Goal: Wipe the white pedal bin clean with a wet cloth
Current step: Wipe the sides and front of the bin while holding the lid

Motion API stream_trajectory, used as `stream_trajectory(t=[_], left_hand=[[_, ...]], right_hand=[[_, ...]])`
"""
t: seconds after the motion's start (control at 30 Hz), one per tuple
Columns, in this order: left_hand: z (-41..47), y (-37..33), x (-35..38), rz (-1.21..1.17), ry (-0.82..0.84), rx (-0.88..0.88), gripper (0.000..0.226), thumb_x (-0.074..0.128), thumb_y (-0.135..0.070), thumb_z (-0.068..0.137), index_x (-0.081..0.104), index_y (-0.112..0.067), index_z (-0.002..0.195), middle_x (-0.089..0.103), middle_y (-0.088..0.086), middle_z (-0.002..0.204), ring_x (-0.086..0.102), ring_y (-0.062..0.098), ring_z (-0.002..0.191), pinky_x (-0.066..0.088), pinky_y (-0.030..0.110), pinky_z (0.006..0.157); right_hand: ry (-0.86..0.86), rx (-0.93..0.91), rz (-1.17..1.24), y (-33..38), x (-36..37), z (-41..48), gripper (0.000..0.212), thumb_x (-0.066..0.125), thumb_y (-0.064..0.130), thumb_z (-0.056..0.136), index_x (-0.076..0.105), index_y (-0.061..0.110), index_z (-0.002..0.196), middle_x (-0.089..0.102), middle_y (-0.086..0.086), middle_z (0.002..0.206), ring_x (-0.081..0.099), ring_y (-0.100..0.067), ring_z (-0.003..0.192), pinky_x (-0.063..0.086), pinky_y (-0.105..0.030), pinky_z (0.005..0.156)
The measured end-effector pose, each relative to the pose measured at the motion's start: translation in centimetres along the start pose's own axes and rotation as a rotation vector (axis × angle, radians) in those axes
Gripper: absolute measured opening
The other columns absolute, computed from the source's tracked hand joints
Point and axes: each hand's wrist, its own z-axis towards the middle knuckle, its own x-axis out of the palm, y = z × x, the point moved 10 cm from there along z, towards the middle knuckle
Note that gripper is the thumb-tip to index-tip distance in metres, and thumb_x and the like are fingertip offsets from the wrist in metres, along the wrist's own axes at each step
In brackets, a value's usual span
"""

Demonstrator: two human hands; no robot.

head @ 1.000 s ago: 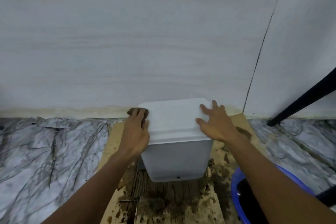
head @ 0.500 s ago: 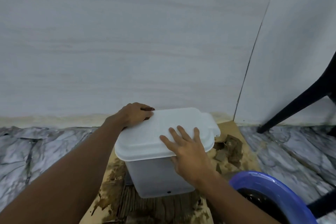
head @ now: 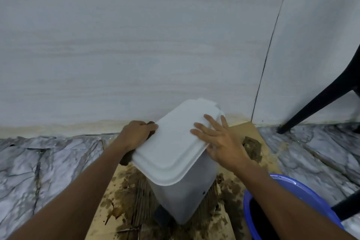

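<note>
Floor (head: 48,161) of grey marble is stretching out at the far left, under a pale wall (head: 136,45). Next, the left hand (head: 136,135) is pressing against the left side of the white pedal bin (head: 185,197), just under the edge of its lid (head: 175,150). Its fingers (head: 148,126) are curling round a dark brown cloth (head: 127,159); one bit is poking out past the fingertips and another is hanging below the wrist. So the bin is sitting just to the right of those fingers, with the cloth squashed in between. The bin is standing in the middle, on a dirty brown board (head: 124,197), close to the wall. One corner is pointing at the person, and the long way of the lid is running from near-left to far-right. A dark pedal (head: 161,216) is peeking out at the bottom. The right hand (head: 224,142) is lying flat on top of the lid, fingers straight and spread wide, thumb dropping over the right edge, holding nothing, only pushing down. Both hands are touching the bin, but the left one is carrying the cloth, so it looks like the wiping hand while the right is steadying. Further right, a blue basin (head: 247,212) is sitting on the floor, and a black chair leg (head: 319,104) is slanting down by the wall.
</note>
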Motion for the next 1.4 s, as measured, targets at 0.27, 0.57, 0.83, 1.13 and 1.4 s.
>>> stream_trajectory(t=[0.27, 0.57, 0.83, 1.13, 1.4], left_hand=[[-4.1, -0.5, 3.0, -0.110, -0.008, -0.015, 0.028, 0.063, -0.045, 0.094, 0.071, -0.022, 0.107, 0.072, -0.003, 0.103, 0.067, 0.019, 0.093, 0.053, 0.042, 0.092], [-2.9, -1.5, 3.0, -0.221, -0.005, -0.050, 0.028, 0.074, -0.038, 0.086, 0.076, -0.019, 0.106, 0.076, -0.002, 0.098, 0.071, 0.021, 0.087, 0.056, 0.037, 0.085], [-2.7, -0.5, 2.4, -0.306, -0.079, -0.113, 0.022, 0.079, -0.035, 0.082, 0.075, -0.015, 0.090, 0.075, 0.004, 0.089, 0.071, 0.024, 0.080, 0.058, 0.040, 0.085], [-5.2, -0.5, 1.7, -0.627, -0.284, -0.147, 0.027, 0.071, -0.037, 0.090, 0.069, -0.010, 0.088, 0.070, 0.007, 0.086, 0.064, 0.023, 0.076, 0.046, 0.030, 0.065], [-5.0, 1.0, 3.5, -0.413, -0.251, -0.149, 0.039, 0.054, -0.048, 0.098, 0.066, -0.011, 0.102, 0.069, 0.007, 0.096, 0.063, 0.020, 0.079, 0.038, 0.030, 0.059]], right_hand=[[0.144, 0.796, 0.845, -3.8, -0.5, -4.7, 0.071, 0.084, 0.042, 0.075, 0.055, 0.037, 0.140, 0.027, 0.020, 0.161, 0.004, -0.001, 0.153, 0.014, -0.045, 0.127], [-0.006, 1.366, 1.234, -1.4, 1.5, -7.9, 0.085, 0.099, 0.029, 0.055, 0.050, 0.028, 0.125, 0.063, 0.012, 0.107, 0.066, -0.020, 0.100, 0.064, -0.041, 0.069], [0.062, 1.303, 1.222, -1.9, 2.6, -5.8, 0.076, 0.098, 0.018, 0.056, 0.053, 0.016, 0.118, 0.067, 0.003, 0.110, 0.067, -0.024, 0.104, 0.060, -0.047, 0.089], [-0.012, 1.086, 1.218, -5.4, 1.2, 0.3, 0.079, 0.078, 0.021, 0.086, 0.039, 0.016, 0.154, 0.056, -0.010, 0.144, 0.061, -0.029, 0.121, 0.052, -0.042, 0.101], [0.347, 0.865, 0.755, -2.7, 1.4, 0.0, 0.067, 0.059, 0.043, 0.098, 0.033, 0.022, 0.156, 0.035, -0.005, 0.162, 0.041, -0.026, 0.142, 0.036, -0.040, 0.116]])
